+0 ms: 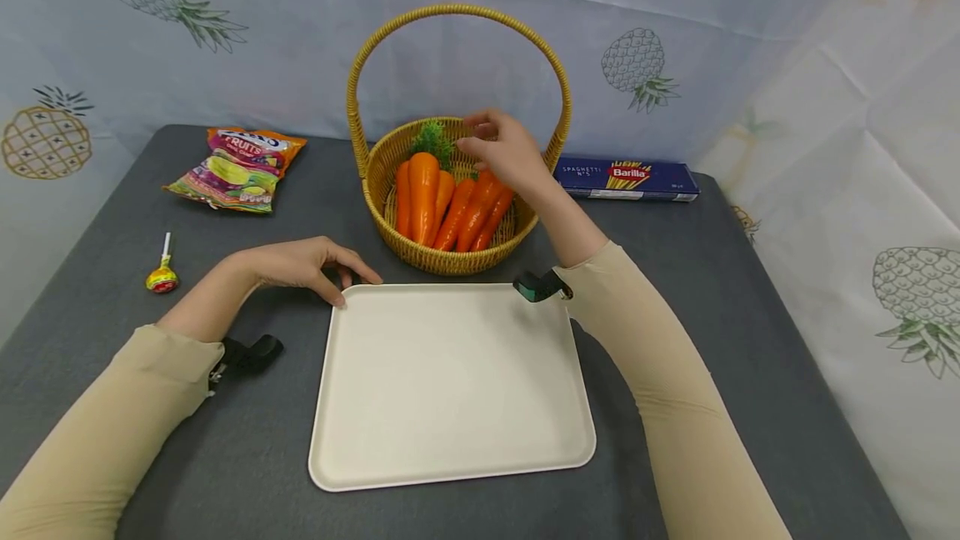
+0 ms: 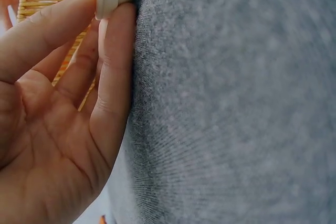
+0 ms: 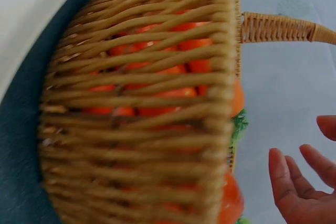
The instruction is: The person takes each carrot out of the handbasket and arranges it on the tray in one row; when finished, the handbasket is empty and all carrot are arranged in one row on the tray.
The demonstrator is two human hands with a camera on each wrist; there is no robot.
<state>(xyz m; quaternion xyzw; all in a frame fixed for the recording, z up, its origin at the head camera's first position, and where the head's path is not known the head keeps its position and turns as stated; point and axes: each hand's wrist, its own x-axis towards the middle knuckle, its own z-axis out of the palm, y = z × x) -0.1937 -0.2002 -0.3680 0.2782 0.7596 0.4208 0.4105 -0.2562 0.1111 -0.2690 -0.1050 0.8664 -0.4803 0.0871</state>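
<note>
The left arm is slanting forward and inward, its wrist bending so that the left hand is pointing rightward. Its thumb is lying nearer the body, its fingers curving opposite it and gripping. The right arm is stretching farther forward, angling leftward; the right hand is hanging in the air, thumb and loosely bent fingers standing apart.

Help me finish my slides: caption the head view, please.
Right hand above a basket of carrots, left hand touching a cream tray's corner.
</note>
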